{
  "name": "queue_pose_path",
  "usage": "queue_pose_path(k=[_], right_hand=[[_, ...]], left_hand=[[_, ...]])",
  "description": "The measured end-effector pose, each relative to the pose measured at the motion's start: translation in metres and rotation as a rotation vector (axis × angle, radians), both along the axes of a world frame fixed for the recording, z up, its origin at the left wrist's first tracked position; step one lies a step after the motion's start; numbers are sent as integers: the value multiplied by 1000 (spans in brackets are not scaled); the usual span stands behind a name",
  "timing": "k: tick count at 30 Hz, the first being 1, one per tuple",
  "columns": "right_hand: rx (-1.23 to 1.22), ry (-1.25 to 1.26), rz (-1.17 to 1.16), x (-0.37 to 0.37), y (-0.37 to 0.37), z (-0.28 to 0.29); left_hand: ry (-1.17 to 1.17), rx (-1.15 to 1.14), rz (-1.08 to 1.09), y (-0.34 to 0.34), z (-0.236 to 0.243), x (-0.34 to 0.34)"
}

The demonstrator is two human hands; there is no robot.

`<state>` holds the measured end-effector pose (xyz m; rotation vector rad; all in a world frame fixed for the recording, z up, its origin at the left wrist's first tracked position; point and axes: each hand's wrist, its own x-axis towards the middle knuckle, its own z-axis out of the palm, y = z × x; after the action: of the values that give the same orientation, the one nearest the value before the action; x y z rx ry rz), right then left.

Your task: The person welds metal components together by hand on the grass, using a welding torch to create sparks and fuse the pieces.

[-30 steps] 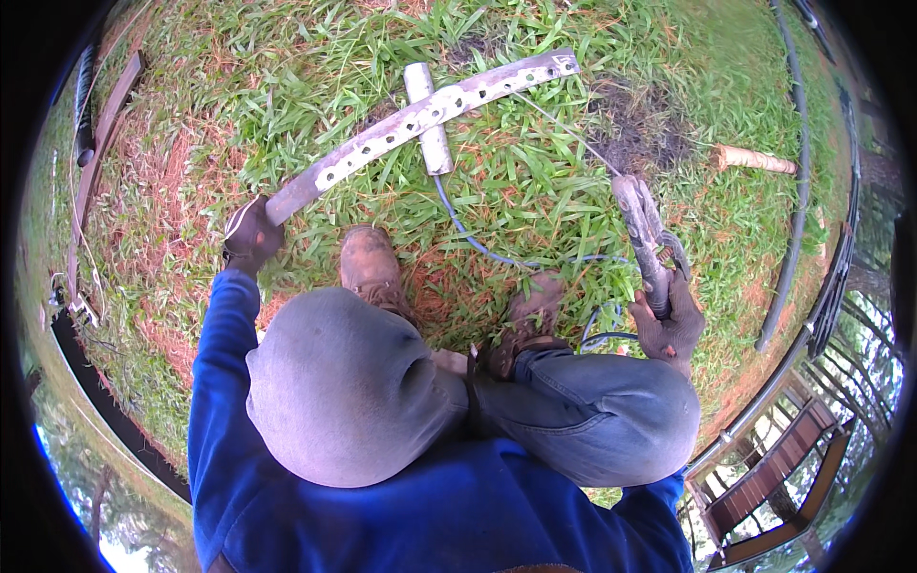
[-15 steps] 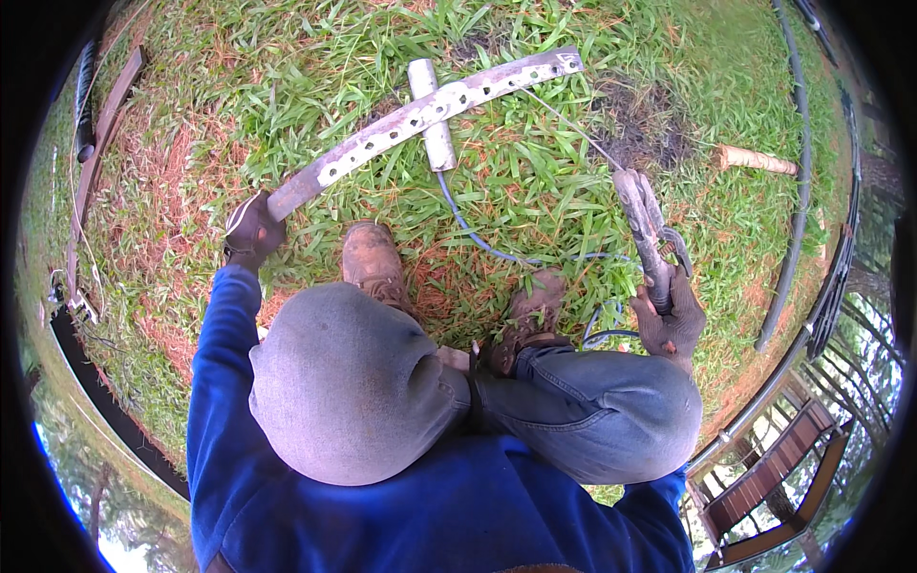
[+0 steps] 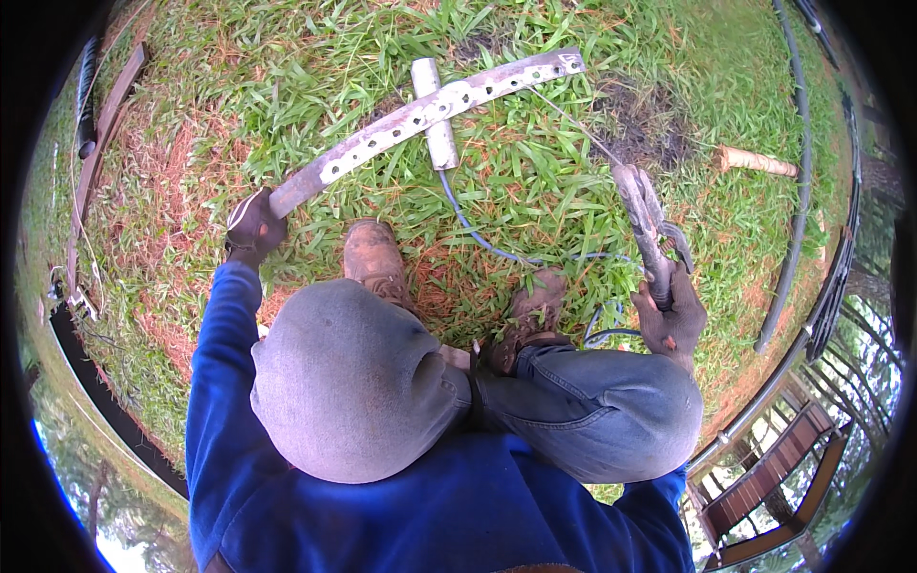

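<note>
My left hand [image 3: 255,224], in a dark glove, grips the near end of a long metal bar [image 3: 370,141] with several dark holes. The bar lies across a short, pale metal cylinder [image 3: 440,146], which has a blue cable [image 3: 466,224] running from its lower end. My right hand [image 3: 671,306], also gloved, is closed on the handle of a worn, clamp-like tool [image 3: 633,205] holding a thin metal rod [image 3: 583,129]. The rod reaches the bar's right half; I cannot tell whether it touches. Both my boots are in the grass below the bar.
A dark scorched patch [image 3: 645,119] is right of the bar. A short wooden stick [image 3: 755,160] and long grey hose [image 3: 798,201] lie at right. A brown plank [image 3: 95,167] and black pipe [image 3: 86,105] lie at left. A wooden structure and trees show at lower right.
The bar, my left hand and the cylinder have shifted very slightly rightward. My right hand and the tool have inched upward, with the rod still by the bar.
</note>
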<state>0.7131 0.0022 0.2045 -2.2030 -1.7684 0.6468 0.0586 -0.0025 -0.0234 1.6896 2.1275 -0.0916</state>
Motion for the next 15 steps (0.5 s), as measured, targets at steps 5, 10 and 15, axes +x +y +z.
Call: queue_pose_path(k=[5,10,15], right_hand=[[-21,-18,-16,9,-3,-9],[28,-14,32,14,-6,-7],[-66,-49,-20,1,10,-1]], left_hand=[[-48,-3,27,-7,-16,-14],[-1,-153,7,11,3,-2],[13,-154,29,10,0,2]])
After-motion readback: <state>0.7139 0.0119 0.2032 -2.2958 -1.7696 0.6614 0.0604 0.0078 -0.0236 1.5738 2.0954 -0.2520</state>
